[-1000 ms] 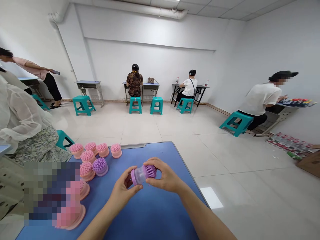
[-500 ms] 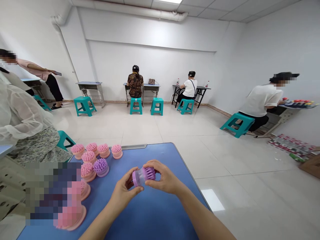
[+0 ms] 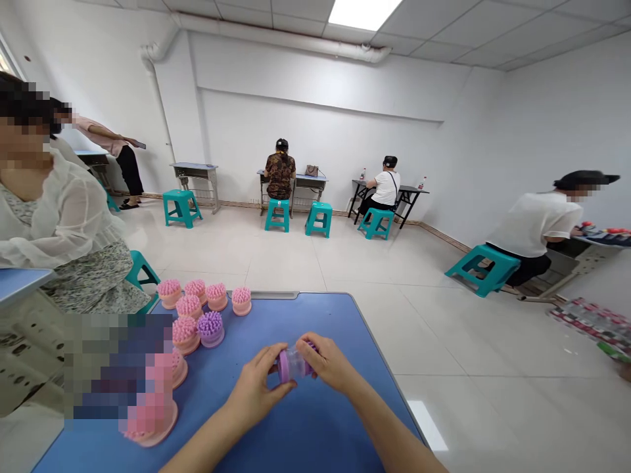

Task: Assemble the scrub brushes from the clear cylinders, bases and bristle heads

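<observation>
A purple brush with a clear middle section is held sideways between both hands above the blue desk. My left hand grips its plain purple end. The fingers of my right hand wrap round the bristled end and cover most of the bristles. Left of my hands, a purple brush stands with its bristles up. Around it are several pink brushes, one of them near the desk's back edge.
Close on the left, a person in a white sheer top sits by another desk. Further off are green stools and other seated people. Packs of bottles lie on the floor at right. A blurred patch covers the desk's left side.
The view has tilted up and shifted left, so the scene sits further right. My right hand has turned over the bristled end, hiding more of it. Both hands still hold the brush.
</observation>
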A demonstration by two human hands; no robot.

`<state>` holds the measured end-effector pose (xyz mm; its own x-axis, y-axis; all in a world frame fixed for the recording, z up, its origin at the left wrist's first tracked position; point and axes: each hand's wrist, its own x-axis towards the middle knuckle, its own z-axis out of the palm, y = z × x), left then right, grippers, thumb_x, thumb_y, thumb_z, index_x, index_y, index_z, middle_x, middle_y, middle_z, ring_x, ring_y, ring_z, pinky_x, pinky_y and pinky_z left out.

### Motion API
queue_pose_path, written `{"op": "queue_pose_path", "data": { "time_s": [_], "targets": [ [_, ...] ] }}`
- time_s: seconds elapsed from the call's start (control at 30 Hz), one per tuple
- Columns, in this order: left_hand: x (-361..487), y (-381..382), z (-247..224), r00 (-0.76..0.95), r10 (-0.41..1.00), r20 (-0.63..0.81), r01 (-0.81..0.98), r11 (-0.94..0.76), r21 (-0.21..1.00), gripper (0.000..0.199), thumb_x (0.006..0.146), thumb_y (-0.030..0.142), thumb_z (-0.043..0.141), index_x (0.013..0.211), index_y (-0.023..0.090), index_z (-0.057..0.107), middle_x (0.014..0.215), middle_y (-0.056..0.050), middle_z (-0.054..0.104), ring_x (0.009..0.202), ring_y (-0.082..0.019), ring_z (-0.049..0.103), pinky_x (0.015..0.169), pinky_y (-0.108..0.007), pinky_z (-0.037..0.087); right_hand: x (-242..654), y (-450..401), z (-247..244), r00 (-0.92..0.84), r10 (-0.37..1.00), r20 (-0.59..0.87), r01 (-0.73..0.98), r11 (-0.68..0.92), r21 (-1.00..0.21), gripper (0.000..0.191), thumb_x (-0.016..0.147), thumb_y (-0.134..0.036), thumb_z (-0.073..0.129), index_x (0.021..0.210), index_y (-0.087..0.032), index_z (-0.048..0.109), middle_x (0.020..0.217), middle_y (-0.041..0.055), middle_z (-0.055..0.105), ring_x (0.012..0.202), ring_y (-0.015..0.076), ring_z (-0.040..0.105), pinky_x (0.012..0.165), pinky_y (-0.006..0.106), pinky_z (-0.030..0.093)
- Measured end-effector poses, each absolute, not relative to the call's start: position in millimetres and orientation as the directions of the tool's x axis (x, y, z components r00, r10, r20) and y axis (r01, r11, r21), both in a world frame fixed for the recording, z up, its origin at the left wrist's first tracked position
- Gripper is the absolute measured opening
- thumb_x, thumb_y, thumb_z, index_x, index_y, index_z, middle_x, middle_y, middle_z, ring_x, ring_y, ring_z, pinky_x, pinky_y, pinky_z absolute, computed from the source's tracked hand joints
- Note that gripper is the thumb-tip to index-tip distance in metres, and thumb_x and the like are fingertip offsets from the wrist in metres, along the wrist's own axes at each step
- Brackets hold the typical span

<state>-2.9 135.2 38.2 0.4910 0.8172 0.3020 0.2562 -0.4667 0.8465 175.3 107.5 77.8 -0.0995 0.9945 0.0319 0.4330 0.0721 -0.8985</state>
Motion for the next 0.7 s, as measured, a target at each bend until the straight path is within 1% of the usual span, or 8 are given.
{"op": "queue_pose_path", "data": {
  "time_s": [0.07, 0.13, 0.17, 0.23, 0.33, 0.43, 0.5, 0.7],
  "targets": [
    [-1.9, 134.9, 42.9, 0.469, 0.852, 0.232, 0.254, -0.382, 0.888, 0.049, 0.064, 0.023, 0.063, 0.113, 0.021, 0.055, 0.109, -0.006, 0.063, 0.093, -0.021, 0.063, 0.083, -0.034, 0.054, 176.0, 107.5, 75.8, -0.145, 0.989, 0.013, 0.376, 0.068, -0.924, 0.04, 0.084, -0.052, 0.043, 0.095, -0.015, 0.056, 0.066, -0.0008, 0.053, 0.05, 0.0107, 0.051, 0.046, 0.024, 0.044],
    [-2.1, 135.2, 49.7, 0.451, 0.88, 0.15, 0.244, -0.283, 0.927, 0.052, 0.064, 0.025, 0.063, 0.114, 0.017, 0.053, 0.106, -0.008, 0.064, 0.089, -0.021, 0.064, 0.082, -0.034, 0.054, 178.0, 106.4, 75.4, -0.204, 0.979, 0.0, 0.275, 0.057, -0.96, 0.045, 0.08, -0.049, 0.054, 0.111, -0.017, 0.05, 0.079, 0.0015, 0.054, 0.061, 0.0123, 0.054, 0.052, 0.025, 0.048],
    [-2.5, 135.4, 53.1, 0.448, 0.887, 0.114, 0.238, -0.241, 0.941, 0.053, 0.064, 0.026, 0.063, 0.115, 0.016, 0.052, 0.104, -0.008, 0.064, 0.087, -0.021, 0.064, 0.081, -0.034, 0.054, 179.2, 105.9, 75.4, -0.232, 0.973, -0.003, 0.222, 0.05, -0.974, 0.048, 0.077, -0.046, 0.06, 0.115, -0.018, 0.047, 0.084, 0.0024, 0.054, 0.065, 0.0127, 0.055, 0.055, 0.026, 0.049],
    [-3.6, 135.7, 58.4, 0.454, 0.889, 0.061, 0.225, -0.181, 0.957, 0.057, 0.063, 0.028, 0.064, 0.116, 0.012, 0.052, 0.1, -0.009, 0.066, 0.085, -0.022, 0.064, 0.081, -0.034, 0.053, 180.8, 105.7, 75.1, -0.265, 0.964, 0.003, 0.148, 0.043, -0.988, 0.049, 0.074, -0.041, 0.065, 0.114, -0.018, 0.047, 0.088, 0.0028, 0.054, 0.067, 0.0126, 0.054, 0.059, 0.027, 0.049],
    [-4.5, 135.7, 61.4, 0.463, 0.886, 0.015, 0.208, -0.125, 0.97, 0.059, 0.062, 0.03, 0.065, 0.116, 0.01, 0.051, 0.095, -0.01, 0.066, 0.085, -0.023, 0.063, 0.078, -0.033, 0.052, 181.0, 106.9, 73.0, -0.261, 0.965, 0.025, 0.094, 0.051, -0.994, 0.045, 0.072, -0.038, 0.069, 0.108, -0.017, 0.05, 0.086, 0.0024, 0.054, 0.069, 0.0133, 0.053, 0.06, 0.028, 0.048],
    [-4.8, 136.5, 61.2, 0.464, 0.885, -0.027, 0.178, -0.063, 0.982, 0.06, 0.062, 0.032, 0.065, 0.116, 0.011, 0.05, 0.095, -0.009, 0.066, 0.084, -0.023, 0.062, 0.073, -0.032, 0.051, 179.5, 107.6, 70.4, -0.226, 0.973, 0.033, 0.097, 0.057, -0.994, 0.047, 0.068, -0.035, 0.071, 0.107, -0.017, 0.051, 0.088, 0.0028, 0.054, 0.074, 0.0151, 0.053, 0.063, 0.028, 0.049],
    [-5.3, 138.0, 61.0, 0.487, 0.872, -0.048, 0.136, -0.022, 0.99, 0.058, 0.063, 0.035, 0.065, 0.113, 0.011, 0.051, 0.094, -0.008, 0.065, 0.084, -0.023, 0.061, 0.071, -0.03, 0.05, 178.2, 107.1, 69.6, -0.21, 0.977, 0.039, 0.121, 0.065, -0.991, 0.047, 0.067, -0.032, 0.072, 0.108, -0.018, 0.051, 0.088, 0.0023, 0.054, 0.074, 0.0148, 0.053, 0.064, 0.029, 0.049],
    [-7.7, 142.8, 60.6, 0.592, 0.805, -0.035, 0.026, 0.025, 0.999, 0.041, 0.069, 0.043, 0.062, 0.095, 0.011, 0.058, 0.082, -0.003, 0.064, 0.08, -0.019, 0.058, 0.069, -0.026, 0.045, 175.8, 104.4, 73.4, -0.196, 0.973, 0.122, 0.314, 0.18, -0.932, 0.044, 0.066, -0.021, 0.071, 0.107, -0.022, 0.054, 0.097, 0.0023, 0.055, 0.079, 0.0151, 0.054, 0.071, 0.03, 0.05]
  ]
}}
